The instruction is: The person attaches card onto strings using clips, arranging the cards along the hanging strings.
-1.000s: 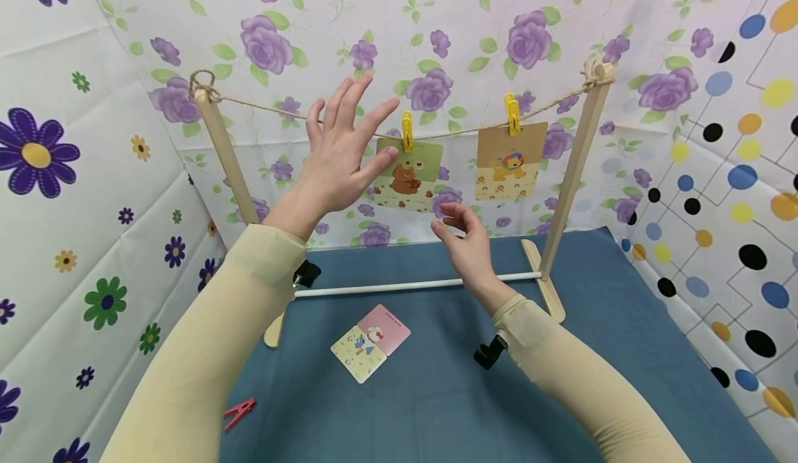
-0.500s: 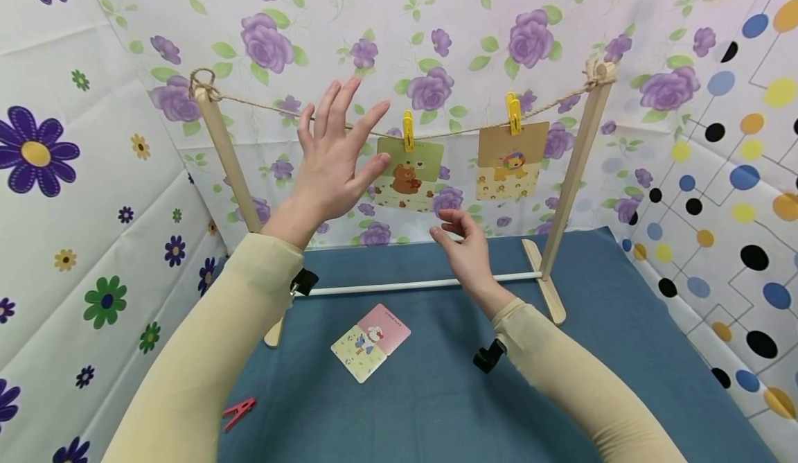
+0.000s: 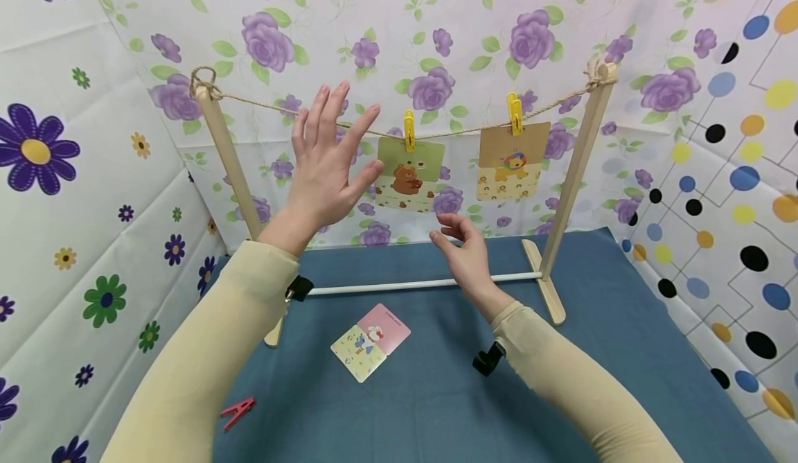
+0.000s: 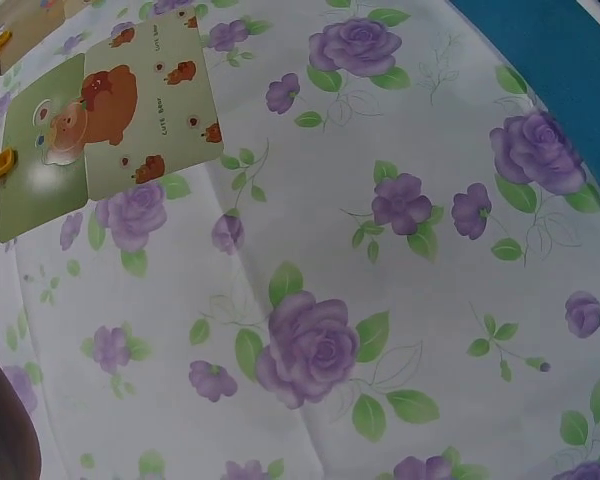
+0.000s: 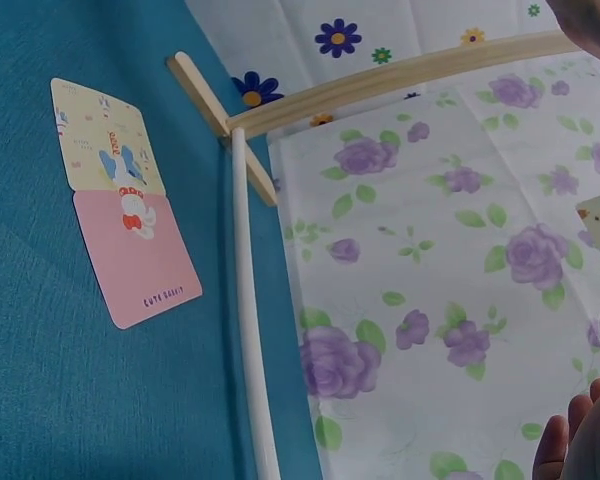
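My left hand [image 3: 333, 161] is raised with fingers spread and nothing in its grasp, just left of a green bear card [image 3: 408, 172]. That card hangs from a twine line [image 3: 458, 132] by a yellow clothespin [image 3: 409, 134]. Lower and to the right, my right hand [image 3: 466, 251] holds nothing, its fingers loosely bent below the bear card. A brown and cream lion card [image 3: 510, 161] hangs further right on the twine under a second yellow clothespin [image 3: 515, 113]. On the blue cloth lies a pink and cream rabbit card [image 5: 135, 215], with a red clothespin [image 3: 237, 413] to its left.
Two wooden posts [image 3: 580, 165] carry the twine, tied at their tops. Between their feet runs a white rod [image 3: 386, 287] close above the blue cloth [image 3: 424, 407]. Flowered sheeting [image 4: 460, 330] hangs behind the frame; patterned sheets stand at both sides.
My left hand has drifted left and a little down, away from the bear card. My right hand has sunk slightly. Both hanging cards and the things on the cloth have stayed put.
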Available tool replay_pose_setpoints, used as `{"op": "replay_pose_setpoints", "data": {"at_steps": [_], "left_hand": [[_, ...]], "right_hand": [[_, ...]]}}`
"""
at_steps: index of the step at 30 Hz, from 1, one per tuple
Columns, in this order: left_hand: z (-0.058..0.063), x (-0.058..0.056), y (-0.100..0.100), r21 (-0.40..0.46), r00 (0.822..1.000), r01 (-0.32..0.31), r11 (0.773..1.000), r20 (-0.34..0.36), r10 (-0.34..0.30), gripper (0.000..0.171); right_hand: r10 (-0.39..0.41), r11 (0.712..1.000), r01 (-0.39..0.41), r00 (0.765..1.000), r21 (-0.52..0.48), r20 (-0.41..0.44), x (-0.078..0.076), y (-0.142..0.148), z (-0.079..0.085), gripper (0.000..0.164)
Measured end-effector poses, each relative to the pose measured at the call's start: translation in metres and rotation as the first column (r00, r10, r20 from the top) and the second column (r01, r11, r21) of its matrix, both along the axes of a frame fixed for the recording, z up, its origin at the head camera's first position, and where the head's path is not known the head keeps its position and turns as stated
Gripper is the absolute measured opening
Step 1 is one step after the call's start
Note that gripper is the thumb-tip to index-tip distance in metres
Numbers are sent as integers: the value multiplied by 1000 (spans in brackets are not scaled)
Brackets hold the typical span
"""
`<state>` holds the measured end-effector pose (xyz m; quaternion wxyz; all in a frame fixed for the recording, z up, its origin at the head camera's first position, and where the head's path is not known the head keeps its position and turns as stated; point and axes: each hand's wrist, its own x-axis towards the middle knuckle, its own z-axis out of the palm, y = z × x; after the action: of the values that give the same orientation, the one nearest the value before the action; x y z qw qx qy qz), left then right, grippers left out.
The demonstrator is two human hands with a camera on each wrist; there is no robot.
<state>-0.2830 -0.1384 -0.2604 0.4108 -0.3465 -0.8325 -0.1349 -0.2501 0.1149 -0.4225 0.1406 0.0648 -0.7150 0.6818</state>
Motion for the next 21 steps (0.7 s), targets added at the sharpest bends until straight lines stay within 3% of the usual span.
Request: {"op": "replay_pose_setpoints", "data": {"at_steps": [21], "left_hand": [[-26,9,-13,-58,1000,-22,998,-18,21,70]], "right_hand": [[15,1000,-15,999,21,30,4,-3,-12,35]]}}
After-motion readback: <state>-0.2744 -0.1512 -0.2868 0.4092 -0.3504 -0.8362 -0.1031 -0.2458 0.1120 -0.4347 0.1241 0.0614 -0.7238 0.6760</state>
